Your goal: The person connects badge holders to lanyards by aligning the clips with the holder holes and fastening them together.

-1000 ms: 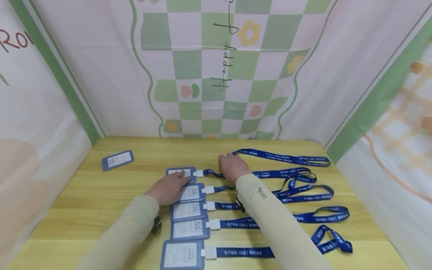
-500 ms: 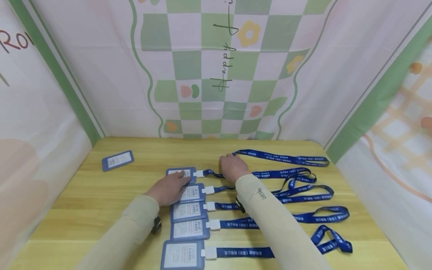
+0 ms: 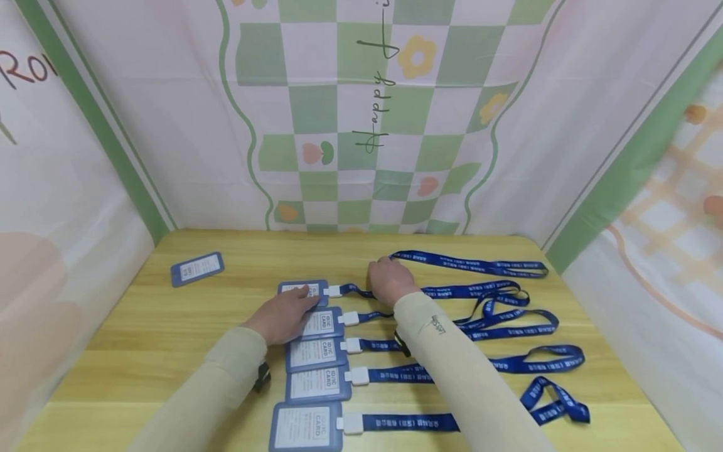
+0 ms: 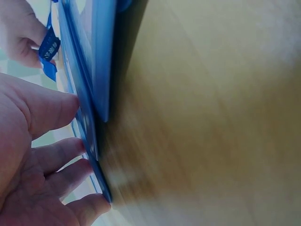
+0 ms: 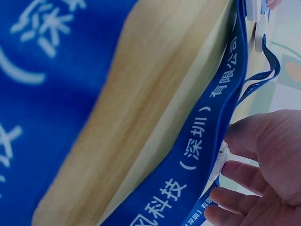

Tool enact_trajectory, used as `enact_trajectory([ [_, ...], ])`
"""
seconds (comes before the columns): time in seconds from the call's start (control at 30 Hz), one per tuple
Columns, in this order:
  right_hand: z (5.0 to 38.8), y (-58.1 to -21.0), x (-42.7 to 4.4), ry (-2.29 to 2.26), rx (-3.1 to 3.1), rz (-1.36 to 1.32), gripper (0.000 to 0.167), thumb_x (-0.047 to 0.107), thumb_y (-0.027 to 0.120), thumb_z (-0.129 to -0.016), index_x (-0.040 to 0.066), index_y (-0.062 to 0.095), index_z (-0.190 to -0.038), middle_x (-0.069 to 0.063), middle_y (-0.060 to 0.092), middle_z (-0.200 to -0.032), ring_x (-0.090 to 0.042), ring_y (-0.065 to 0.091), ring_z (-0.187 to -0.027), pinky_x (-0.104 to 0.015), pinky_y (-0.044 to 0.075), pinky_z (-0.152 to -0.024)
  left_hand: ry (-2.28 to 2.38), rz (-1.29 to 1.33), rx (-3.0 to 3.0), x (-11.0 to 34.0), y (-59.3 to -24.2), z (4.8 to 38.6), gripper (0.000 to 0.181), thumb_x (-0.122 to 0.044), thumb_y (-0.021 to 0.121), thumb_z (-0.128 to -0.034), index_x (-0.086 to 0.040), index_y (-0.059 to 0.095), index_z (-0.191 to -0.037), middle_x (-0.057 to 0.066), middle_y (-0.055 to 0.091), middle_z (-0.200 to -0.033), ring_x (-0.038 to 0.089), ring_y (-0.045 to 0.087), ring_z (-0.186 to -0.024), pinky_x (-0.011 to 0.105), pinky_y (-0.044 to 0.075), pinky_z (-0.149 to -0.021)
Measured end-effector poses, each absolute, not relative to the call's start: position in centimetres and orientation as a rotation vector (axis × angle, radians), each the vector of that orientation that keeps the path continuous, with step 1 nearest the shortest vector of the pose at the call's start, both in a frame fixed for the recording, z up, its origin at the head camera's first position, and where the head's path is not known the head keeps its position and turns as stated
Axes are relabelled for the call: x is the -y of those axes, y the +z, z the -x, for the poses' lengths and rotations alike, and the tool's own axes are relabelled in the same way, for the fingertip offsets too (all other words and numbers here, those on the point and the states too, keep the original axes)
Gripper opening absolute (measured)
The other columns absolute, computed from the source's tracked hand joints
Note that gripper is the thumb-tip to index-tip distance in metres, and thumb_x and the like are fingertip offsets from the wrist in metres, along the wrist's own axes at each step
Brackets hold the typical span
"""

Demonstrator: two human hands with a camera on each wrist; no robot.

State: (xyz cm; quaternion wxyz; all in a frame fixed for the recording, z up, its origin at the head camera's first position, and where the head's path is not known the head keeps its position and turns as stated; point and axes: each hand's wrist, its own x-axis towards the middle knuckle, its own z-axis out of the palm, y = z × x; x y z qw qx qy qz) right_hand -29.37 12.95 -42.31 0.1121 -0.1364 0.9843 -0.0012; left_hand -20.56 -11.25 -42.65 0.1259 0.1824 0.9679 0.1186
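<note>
Five-odd rows aside, several blue-framed card holders lie in an overlapping column, each joined by a white clip to a blue lanyard (image 3: 407,422). My left hand (image 3: 285,314) rests on the farthest card holder (image 3: 288,286) and the one beside it (image 3: 323,322). In the left wrist view, its thumb and fingertips (image 4: 70,106) touch the holders' faces. My right hand (image 3: 391,281) pinches the white clip (image 5: 220,160) of the farthest lanyard (image 3: 469,262), whose strap stretches to the right. That hand covers part of the second lanyard (image 3: 452,292).
A loose card holder (image 3: 197,269) without a lanyard lies at the table's far left. Looped lanyard ends (image 3: 556,402) spread over the right side. The wooden table (image 3: 130,351) meets a checkered cloth backdrop (image 3: 361,182) at the back.
The far end of the farthest lanyard has slid slightly left, and my right hand has shifted a little. My left hand and the card holders look unmoved.
</note>
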Motion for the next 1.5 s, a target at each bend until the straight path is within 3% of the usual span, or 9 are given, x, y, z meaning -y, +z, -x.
enact_trajectory([
  [0.53,28.98,-41.89,-12.77,0.049,-2.889,0.448,0.018,0.008,0.059,-0.103,0.006,0.070,-0.118,-0.016,0.066,-0.121,-0.033,0.063,-0.114,-0.049,0.056,-0.104,0.352,-0.520,-2.810,11.29,-42.95,20.71,0.047,-0.028,0.053,-0.1087,-0.018,0.052,-0.154,0.016,0.039,-0.166,0.038,0.040,-0.151,0.056,0.037,-0.124],
  [1.23,29.06,-41.80,-12.57,0.088,-2.899,0.471,0.013,0.006,0.063,-0.102,0.009,0.073,-0.109,-0.012,0.067,-0.108,-0.029,0.064,-0.104,-0.046,0.058,-0.097,0.360,-0.532,-2.814,11.12,-42.75,20.48,0.047,-0.029,0.054,-0.1086,-0.019,0.052,-0.154,0.015,0.040,-0.165,0.038,0.040,-0.151,0.056,0.037,-0.123],
  [1.5,29.01,-41.79,-12.70,-0.004,-2.890,0.460,0.015,0.013,0.056,-0.107,0.010,0.070,-0.106,-0.009,0.072,-0.103,-0.026,0.069,-0.096,-0.044,0.061,-0.091,0.359,-0.540,-2.820,11.10,-42.89,20.39,0.047,-0.029,0.055,-0.1080,-0.018,0.053,-0.154,0.016,0.041,-0.165,0.038,0.041,-0.150,0.056,0.038,-0.123],
])
